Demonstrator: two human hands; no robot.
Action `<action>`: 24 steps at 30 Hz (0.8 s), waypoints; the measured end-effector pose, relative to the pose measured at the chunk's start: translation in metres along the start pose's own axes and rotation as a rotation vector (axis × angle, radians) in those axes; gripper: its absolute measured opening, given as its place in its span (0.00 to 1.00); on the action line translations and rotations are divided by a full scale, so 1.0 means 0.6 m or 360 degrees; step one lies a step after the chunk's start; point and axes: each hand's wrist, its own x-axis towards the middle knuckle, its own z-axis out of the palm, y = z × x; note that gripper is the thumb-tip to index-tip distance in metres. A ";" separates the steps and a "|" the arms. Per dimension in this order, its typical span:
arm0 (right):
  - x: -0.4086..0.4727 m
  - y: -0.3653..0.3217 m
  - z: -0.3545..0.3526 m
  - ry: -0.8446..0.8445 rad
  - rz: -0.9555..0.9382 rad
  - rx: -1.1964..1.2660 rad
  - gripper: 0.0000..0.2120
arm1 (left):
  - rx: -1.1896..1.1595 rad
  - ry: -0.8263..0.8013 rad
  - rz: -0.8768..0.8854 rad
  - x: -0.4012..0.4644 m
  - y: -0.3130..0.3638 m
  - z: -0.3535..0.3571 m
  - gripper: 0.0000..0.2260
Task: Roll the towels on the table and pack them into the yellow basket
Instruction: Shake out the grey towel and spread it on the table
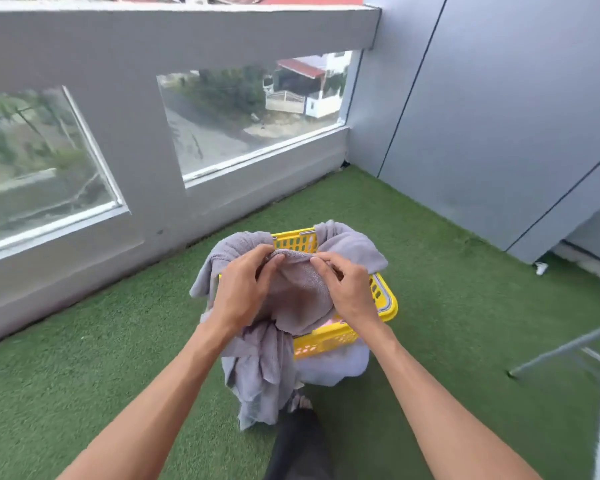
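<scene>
Towel (297, 292) — grey, rumpled, draped over yellow basket (385, 303).

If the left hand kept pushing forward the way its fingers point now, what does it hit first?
The left hand already pinches the grey towel, so it meets that first. Beyond the towel's edge lies the far wall of the yellow basket, probably next, though depth is hard to judge from this head view.

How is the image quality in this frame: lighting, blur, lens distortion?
Head view: soft, even daylight, no hard shadows or glare on the grey towel or yellow basket; left hand and right hand fairly sharp; the scene through the windows looks smeared; wide-angle bending curves the parapet and wall panels.
</scene>
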 end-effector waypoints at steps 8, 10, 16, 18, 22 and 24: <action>-0.053 -0.163 -0.305 0.0513 -0.0106 -0.0241 0.10 | -0.0338 -0.0111 0.0622 0.050 0.306 0.010 0.10; -0.061 -0.191 -0.384 0.0611 -0.0129 -0.0329 0.11 | -0.0376 -0.0126 0.0802 0.076 0.394 0.022 0.10; -0.098 -0.221 -0.588 0.0970 -0.0082 -0.0508 0.11 | -0.0371 -0.0345 0.1140 0.135 0.595 0.101 0.10; -0.108 -0.222 -0.651 0.0998 -0.0034 -0.0581 0.11 | -0.0368 -0.0454 0.1227 0.150 0.646 0.131 0.10; -0.124 -0.201 -0.766 0.1083 0.0043 -0.0787 0.11 | -0.0266 -0.0609 0.1401 0.184 0.715 0.206 0.11; -0.125 -0.183 -0.829 0.1207 0.0037 -0.0859 0.11 | -0.0227 -0.0625 0.1412 0.204 0.737 0.253 0.10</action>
